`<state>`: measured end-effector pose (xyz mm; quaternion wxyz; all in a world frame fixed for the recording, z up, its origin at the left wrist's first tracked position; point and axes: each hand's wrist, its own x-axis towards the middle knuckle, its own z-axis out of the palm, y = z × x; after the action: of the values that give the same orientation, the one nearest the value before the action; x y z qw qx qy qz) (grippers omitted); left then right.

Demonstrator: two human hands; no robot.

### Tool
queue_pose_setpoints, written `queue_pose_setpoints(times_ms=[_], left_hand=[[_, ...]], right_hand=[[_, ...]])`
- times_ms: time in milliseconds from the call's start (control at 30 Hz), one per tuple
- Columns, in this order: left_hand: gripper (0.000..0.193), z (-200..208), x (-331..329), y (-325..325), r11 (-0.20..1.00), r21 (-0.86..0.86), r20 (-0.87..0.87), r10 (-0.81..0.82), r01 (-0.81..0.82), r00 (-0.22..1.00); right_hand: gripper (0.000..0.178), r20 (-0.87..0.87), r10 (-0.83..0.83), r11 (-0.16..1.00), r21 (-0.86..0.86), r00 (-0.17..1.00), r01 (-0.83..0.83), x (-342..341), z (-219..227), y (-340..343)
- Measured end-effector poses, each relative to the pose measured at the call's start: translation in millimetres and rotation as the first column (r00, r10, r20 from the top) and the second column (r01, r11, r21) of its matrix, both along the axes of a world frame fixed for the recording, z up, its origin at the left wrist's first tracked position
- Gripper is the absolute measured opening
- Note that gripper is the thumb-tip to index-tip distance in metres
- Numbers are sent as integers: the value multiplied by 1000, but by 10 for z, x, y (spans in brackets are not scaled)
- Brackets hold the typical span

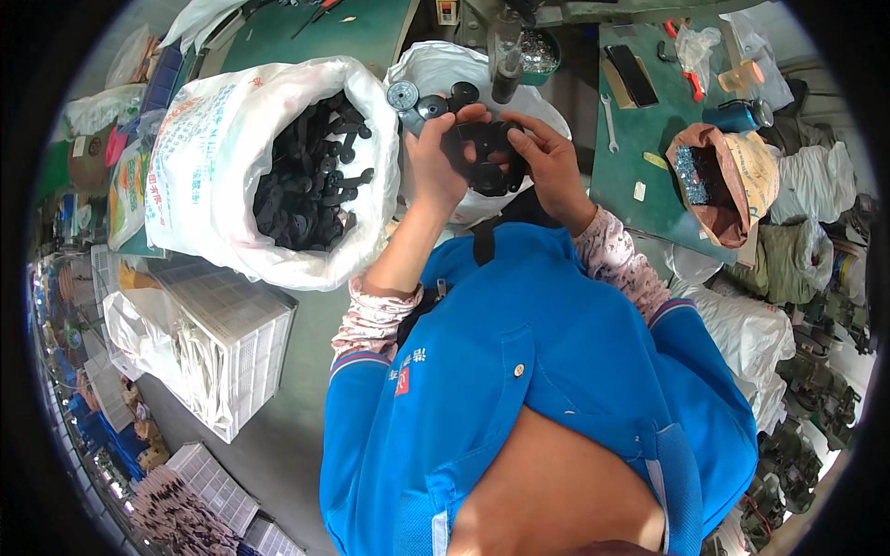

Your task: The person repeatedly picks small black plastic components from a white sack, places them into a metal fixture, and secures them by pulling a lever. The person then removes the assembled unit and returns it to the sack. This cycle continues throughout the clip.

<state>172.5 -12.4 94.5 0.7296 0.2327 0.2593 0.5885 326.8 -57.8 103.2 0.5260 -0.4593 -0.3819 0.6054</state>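
My left hand (436, 165) is closed round several black plastic parts (473, 139) with round disc ends. From beyond its fingers sticks a round grey end piece (403, 95). My right hand (556, 171) has its thumb and fingers closed on the right side of the same bunch. Below both hands is an open white sack (422, 63), its contents mostly hidden by them. A second white woven sack (209, 176) stands to the left of my left hand, heaped with similar black parts (311, 185).
A dark machine spindle (507, 79) hangs just beyond my hands, near a green bowl (540, 56) of small metal pieces. The green table at right holds a wrench (608, 122), a phone (632, 76) and a paper bag (756, 176). At lower left is a white crate (260, 347).
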Motion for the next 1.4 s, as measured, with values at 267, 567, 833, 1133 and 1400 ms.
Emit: queue_pose_setpoints(times_ms=[267,567,833,1133,1400], left_hand=[[33,-3,3,9,996,-47,-11,69,-69,998],[36,-13,78,37,992,-26,-76,121,-123,990],[40,21,-26,126,971,-79,-46,222,-225,974],[28,2,-52,85,986,-132,-137,83,-101,987],[28,34,-48,140,990,-131,-145,30,-49,989]], right_hand=[[34,-190,31,998,-49,981,-41,-12,-22,63],[34,-245,16,997,-73,970,-35,-5,-132,99],[29,58,-58,992,117,997,51,327,-21,465],[25,186,-35,969,246,982,-13,459,428,996],[24,273,63,989,110,960,-96,449,357,1105]])
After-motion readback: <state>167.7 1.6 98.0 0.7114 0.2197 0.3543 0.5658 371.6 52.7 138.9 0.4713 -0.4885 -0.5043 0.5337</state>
